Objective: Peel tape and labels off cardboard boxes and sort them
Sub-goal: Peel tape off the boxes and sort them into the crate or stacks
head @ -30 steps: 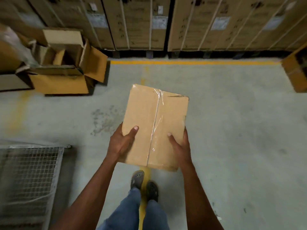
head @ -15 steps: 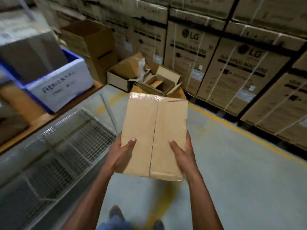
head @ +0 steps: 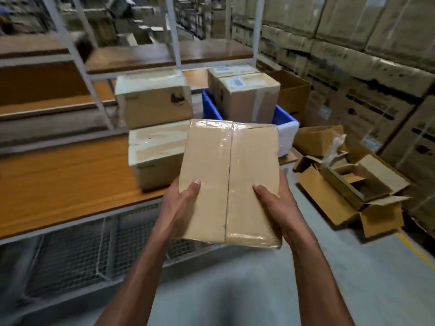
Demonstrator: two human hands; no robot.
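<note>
I hold a closed brown cardboard box (head: pixel 229 180) in front of me with both hands. Clear tape (head: pixel 229 147) runs along its centre seam and over its far and near edges. My left hand (head: pixel 180 205) grips the box's lower left side, thumb on top. My right hand (head: pixel 275 203) grips the lower right side the same way. The box hovers over the front edge of a wooden workbench (head: pixel 58 184).
Two taped boxes (head: pixel 153 109) are stacked on the bench. A blue bin (head: pixel 284 121) holds more labelled boxes (head: pixel 247 97). Opened, flattened cartons (head: pixel 353 184) lie on the floor at right. Wire mesh (head: pixel 77 252) fronts the bench; large stacked cartons (head: pixel 376 78) form the right wall.
My view has swung left from the open floor to the workbench. The box has stayed in both hands, held the same way, and is now close to the bench.
</note>
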